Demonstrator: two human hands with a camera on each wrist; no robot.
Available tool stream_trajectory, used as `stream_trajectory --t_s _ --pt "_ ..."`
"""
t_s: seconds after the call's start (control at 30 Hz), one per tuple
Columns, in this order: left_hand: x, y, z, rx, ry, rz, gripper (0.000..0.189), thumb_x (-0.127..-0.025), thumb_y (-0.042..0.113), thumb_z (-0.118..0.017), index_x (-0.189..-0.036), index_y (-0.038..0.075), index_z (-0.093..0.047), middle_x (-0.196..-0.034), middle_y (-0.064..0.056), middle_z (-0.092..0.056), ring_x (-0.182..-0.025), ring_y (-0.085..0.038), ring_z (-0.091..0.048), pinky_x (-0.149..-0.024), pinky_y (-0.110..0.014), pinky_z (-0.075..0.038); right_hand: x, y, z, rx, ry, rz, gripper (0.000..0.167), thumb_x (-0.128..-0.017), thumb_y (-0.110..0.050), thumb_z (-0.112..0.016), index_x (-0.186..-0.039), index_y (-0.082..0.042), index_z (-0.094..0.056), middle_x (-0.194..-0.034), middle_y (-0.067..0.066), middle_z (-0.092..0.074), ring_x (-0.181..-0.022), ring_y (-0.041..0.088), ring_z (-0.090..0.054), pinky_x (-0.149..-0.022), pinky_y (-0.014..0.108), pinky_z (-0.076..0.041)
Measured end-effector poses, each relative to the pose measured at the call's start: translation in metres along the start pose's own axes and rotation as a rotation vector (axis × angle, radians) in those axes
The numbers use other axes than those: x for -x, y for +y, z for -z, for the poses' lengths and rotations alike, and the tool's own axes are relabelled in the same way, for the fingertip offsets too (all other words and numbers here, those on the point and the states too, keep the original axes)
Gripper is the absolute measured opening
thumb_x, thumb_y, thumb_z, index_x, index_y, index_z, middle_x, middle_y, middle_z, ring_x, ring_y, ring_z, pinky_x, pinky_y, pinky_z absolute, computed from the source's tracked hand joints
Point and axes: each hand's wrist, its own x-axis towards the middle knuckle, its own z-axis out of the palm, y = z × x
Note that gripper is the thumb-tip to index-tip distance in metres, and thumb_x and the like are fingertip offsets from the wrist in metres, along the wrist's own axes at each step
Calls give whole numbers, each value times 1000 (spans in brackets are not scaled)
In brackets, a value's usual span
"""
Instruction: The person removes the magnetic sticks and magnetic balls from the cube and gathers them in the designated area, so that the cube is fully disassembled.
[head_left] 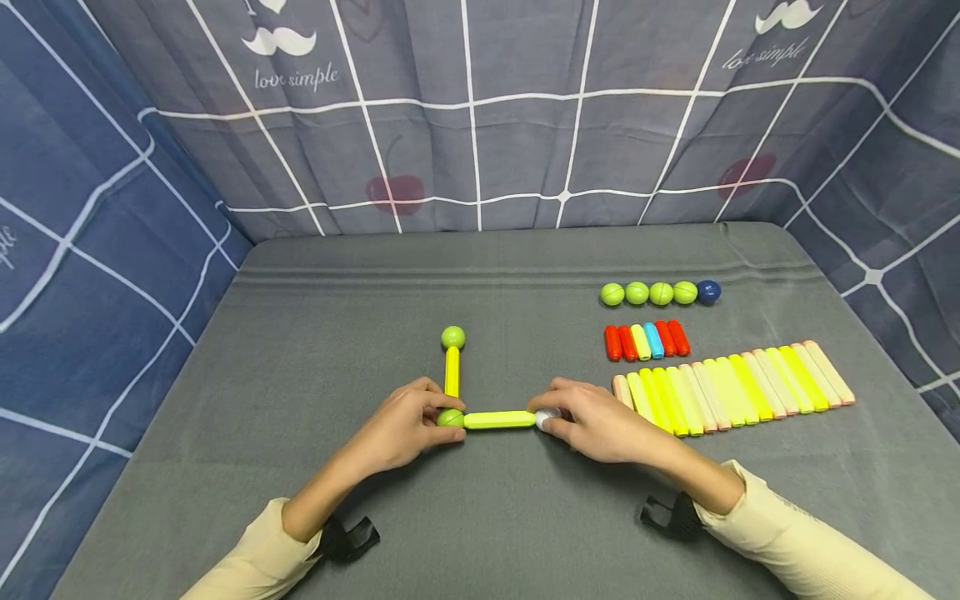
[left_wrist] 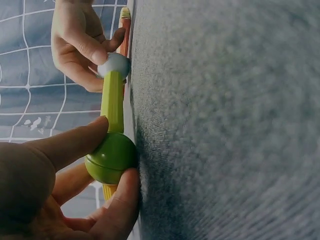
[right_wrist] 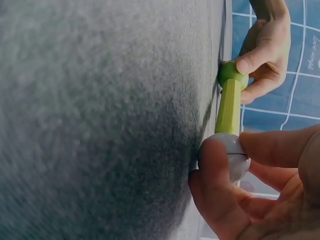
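My left hand (head_left: pixel 411 425) pinches a green ball (left_wrist: pixel 111 158) at the corner of an L of rods and balls lying on the table. From that ball a yellow rod (head_left: pixel 452 372) runs away from me to another green ball (head_left: pixel 453 337). A yellow-green rod (head_left: pixel 499 420) spans from the corner ball rightward to a grey-white ball (right_wrist: pixel 231 156). Thumb and fingers of my right hand (head_left: pixel 596 421) grip that grey-white ball, covering much of it in the head view. In both wrist views the rod's ends meet the two balls.
At the right lies a long row of yellow and pale rods (head_left: pixel 738 387). Behind it are several short red, yellow and blue rods (head_left: pixel 648 341). Farther back sit green balls (head_left: pixel 661 293) in line with a dark blue ball (head_left: pixel 708 292). Grid-patterned curtains (head_left: pixel 517 150) border the grey table (head_left: pixel 330 317).
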Motion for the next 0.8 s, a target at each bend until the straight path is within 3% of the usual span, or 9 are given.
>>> stream_trajectory --t_s 0.13,0.23,0.33,0.47,0.53,0.63,0.7,0.73,0.8 --pt "-1 0 -1 0 6 3 33 -81 20 -83 -112 13 -75 -96 3 -56 -82 -15 -55 -71 -30 -49 1 1 3 -46 -11 -8 20 -97 -9 -61 -113 -14 -72 -98 -5 -59 -58 1 -55 -66 26 -48" --pt "-1 0 -1 1 8 6 33 -81 20 -84 -112 13 -75 -96 3 -56 -81 -15 -54 -70 -30 -49 4 3 10 -80 20 -18 20 -98 -10 -60 -115 -13 -71 -99 -3 -59 -57 2 -55 -64 26 -49" --pt "-1 0 -1 7 5 7 33 -81 20 -84 -112 13 -75 -95 2 -56 -81 -15 -54 -69 -29 -48 11 8 28 -125 115 -50 25 -98 -8 -62 -122 -9 -66 -104 2 -59 -59 7 -58 -64 28 -52" --pt "-1 0 -1 15 3 7 34 -81 19 -83 -113 12 -75 -96 2 -56 -81 -15 -54 -69 -29 -48 23 28 67 -107 338 -117 32 -95 -6 -65 -126 -2 -61 -112 12 -61 -73 12 -63 -65 28 -54" --pt "-1 0 -2 15 6 8 34 -81 19 -83 -113 12 -75 -96 2 -56 -81 -15 -54 -69 -29 -49 31 45 88 -50 475 -180 32 -95 -6 -66 -125 2 -62 -116 16 -59 -82 5 -60 -65 22 -52" --pt "-1 0 -2 18 7 11 35 -81 19 -84 -113 11 -74 -96 2 -56 -81 -14 -55 -70 -28 -49 44 76 114 -10 643 -319 35 -96 -9 -64 -127 7 -59 -117 26 -55 -78 -10 -54 -60 13 -46" --pt "-1 0 -2 20 7 14 35 -80 19 -84 -113 11 -74 -96 2 -56 -82 -14 -55 -70 -28 -50 52 97 130 35 713 -433 38 -98 -12 -61 -130 7 -56 -119 29 -54 -75 -17 -46 -58 8 -41" --pt "-1 0 -2 22 7 15 36 -80 18 -84 -113 11 -74 -95 2 -56 -81 -14 -55 -70 -28 -50 55 107 137 56 728 -485 39 -98 -13 -60 -131 8 -55 -119 30 -54 -73 -16 -47 -58 8 -41" --pt "-1 1 -2 23 8 14 35 -80 18 -84 -113 11 -74 -95 2 -57 -81 -15 -55 -69 -28 -49 60 126 150 89 719 -579 41 -100 -16 -57 -132 8 -53 -121 32 -54 -77 -1 -57 -63 14 -42"
